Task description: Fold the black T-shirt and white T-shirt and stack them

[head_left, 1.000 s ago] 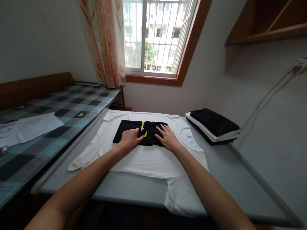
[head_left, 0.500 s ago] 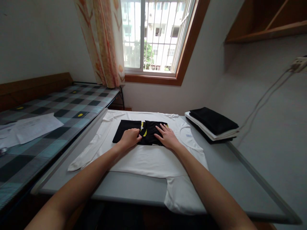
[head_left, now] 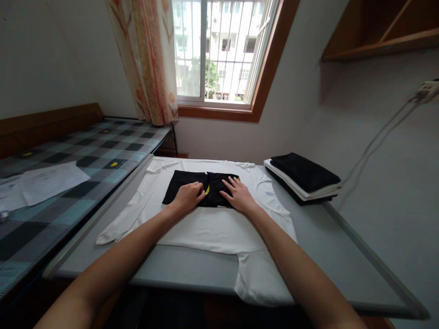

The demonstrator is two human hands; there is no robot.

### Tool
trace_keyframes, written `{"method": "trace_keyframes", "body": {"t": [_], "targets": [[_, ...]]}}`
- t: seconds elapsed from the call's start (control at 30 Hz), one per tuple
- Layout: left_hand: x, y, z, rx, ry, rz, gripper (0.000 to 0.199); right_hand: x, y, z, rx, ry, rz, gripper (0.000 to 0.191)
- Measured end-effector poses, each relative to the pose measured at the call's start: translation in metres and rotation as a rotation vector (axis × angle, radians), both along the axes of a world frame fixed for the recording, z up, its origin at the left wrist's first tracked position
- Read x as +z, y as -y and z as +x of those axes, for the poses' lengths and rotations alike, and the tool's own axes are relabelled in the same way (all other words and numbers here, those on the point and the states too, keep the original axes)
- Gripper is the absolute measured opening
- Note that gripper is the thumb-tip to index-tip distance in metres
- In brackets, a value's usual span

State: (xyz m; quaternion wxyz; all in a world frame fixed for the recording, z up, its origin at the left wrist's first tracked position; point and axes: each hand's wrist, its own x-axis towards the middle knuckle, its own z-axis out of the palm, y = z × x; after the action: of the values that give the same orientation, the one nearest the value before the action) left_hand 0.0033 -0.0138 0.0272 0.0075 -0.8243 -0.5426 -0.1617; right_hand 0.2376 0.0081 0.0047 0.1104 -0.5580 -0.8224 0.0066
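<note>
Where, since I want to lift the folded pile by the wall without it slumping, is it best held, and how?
Probably slide the grip under the pile at its long left edge, coming from the left: its soft layers lie flat, the bottom black layer bears the rest, and the wall crowds its right.

The head camera looks forward and down from near the white T-shirt (head_left: 199, 228) on the gray table (head_left: 346, 249), facing the barred window (head_left: 224, 52), its exact height hard to judge.

Bedrm: bed (head_left: 85, 153) w/ checked mattress, flwr-print curtain (head_left: 149, 64), window (head_left: 226, 52).
</note>
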Motion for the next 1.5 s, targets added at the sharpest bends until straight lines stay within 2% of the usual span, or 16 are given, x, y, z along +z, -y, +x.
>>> {"method": "trace_keyframes", "body": {"t": [0.1, 0.2, 0.33, 0.47, 0.93, 1.5], "targets": [[-0.001, -0.004, -0.005, 0.039, 0.03, 0.111, 0.03, 0.001, 0.002, -0.001, -0.009, 0.007, 0.012, 0.065], [-0.007, -0.011, -0.014, 0.149, 0.03, 0.169, 0.04, 0.002, 0.003, -0.002, -0.014, 0.016, 0.011, 0.065], [-0.019, -0.019, -0.023, 0.25, -0.079, 0.018, 0.059, 0.002, 0.003, -0.003, -0.015, 0.022, 0.008, 0.066], [-0.024, -0.021, -0.023, 0.225, -0.141, -0.063, 0.064, 0.002, 0.003, -0.004, -0.02, 0.023, 0.004, 0.066], [-0.022, -0.022, -0.019, 0.233, -0.152, -0.085, 0.066, 0.007, 0.006, -0.016, -0.046, 0.051, -0.007, 0.064], [-0.023, -0.022, -0.018, 0.213, -0.146, -0.089, 0.066, 0.008, 0.006, -0.015, -0.044, 0.072, -0.044, 0.067]]}}
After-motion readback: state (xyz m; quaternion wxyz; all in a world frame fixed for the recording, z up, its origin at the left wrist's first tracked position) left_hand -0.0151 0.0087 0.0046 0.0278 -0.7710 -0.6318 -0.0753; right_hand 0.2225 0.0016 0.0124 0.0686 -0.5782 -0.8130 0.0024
